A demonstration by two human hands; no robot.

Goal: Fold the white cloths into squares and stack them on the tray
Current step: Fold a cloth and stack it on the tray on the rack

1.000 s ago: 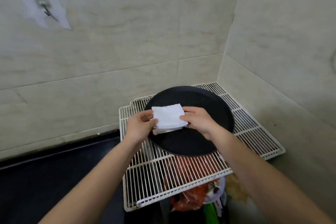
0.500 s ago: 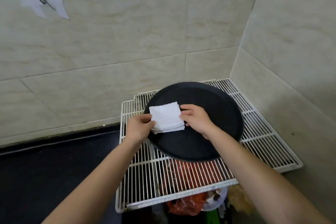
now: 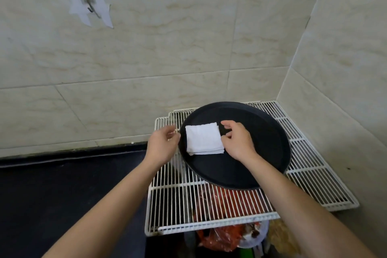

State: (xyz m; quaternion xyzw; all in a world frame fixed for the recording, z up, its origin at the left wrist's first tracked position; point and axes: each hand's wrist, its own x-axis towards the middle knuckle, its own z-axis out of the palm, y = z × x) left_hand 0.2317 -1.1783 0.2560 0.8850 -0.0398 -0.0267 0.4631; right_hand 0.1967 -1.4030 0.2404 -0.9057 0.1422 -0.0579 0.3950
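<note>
Nearest, at 6 o'clock in the view, a red plastic bag (image 3: 217,236) and other rubbish sit under the front edge of a white wire rack (image 3: 209,201); a dark countertop (image 3: 62,195) runs off at 9 o'clock of the rack. Two bare forearms reach up over the rack. The left hand (image 3: 163,144) hovers above the rack wires just outside the 9 o'clock rim of the round black tray (image 3: 261,153); its fingers are loosely curled and it holds nothing. The right hand (image 3: 236,142) is over the tray's middle, fingers slack and half bent, gripping nothing; its thumb tip sits just beside the 3 o'clock edge of the folded white cloth (image 3: 203,139), and I cannot tell whether it touches. The cloth lies flat as a rough square on the tray's 9 o'clock side, several layers showing along its near edge. Beyond, the tiled wall (image 3: 167,58) meets a side wall at 2 o'clock; a taped-on metal hook (image 3: 90,5) hangs at 11 o'clock.
</note>
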